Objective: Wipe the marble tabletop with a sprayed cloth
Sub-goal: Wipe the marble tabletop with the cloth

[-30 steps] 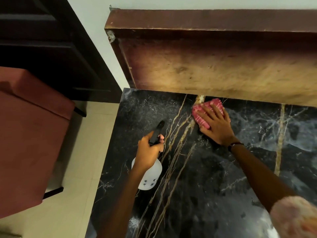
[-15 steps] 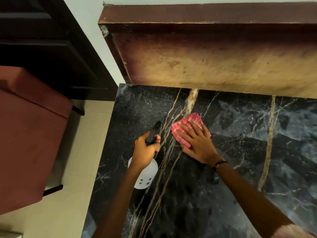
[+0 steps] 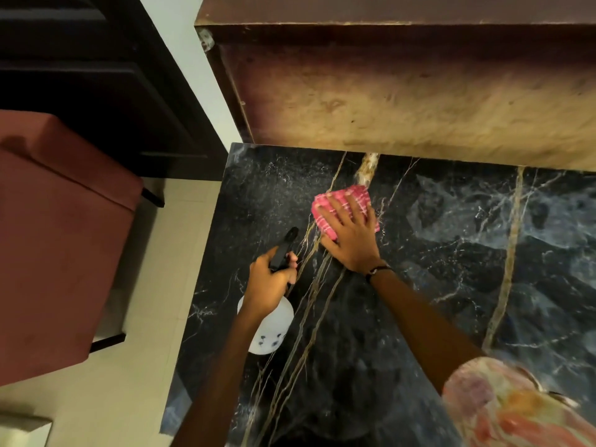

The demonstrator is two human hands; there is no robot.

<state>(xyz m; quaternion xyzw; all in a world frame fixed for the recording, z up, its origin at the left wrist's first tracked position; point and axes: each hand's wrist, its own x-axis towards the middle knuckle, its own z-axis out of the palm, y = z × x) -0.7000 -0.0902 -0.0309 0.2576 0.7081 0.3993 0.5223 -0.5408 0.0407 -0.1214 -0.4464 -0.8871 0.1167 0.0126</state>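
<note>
Cloth [image 3: 342, 206] pushed farther up tabletop [image 3: 451, 285], right hand [image 3: 350, 233] flat

Dim, warm indoor light. Brightest patch on the wooden panel [image 3: 419, 101] at 12 to 1 o'clock, fading to dark purple toward its top edge. Black marble tabletop [image 3: 451, 253] shows soft bluish sheen at 3 o'clock, no hard glare. Door [image 3: 80, 75] at 10 o'clock nearly black. Wide-angle bending at edges. Sleeve [image 3: 516, 411] at 5 o'clock blurred; overall slight motion softness.
</note>
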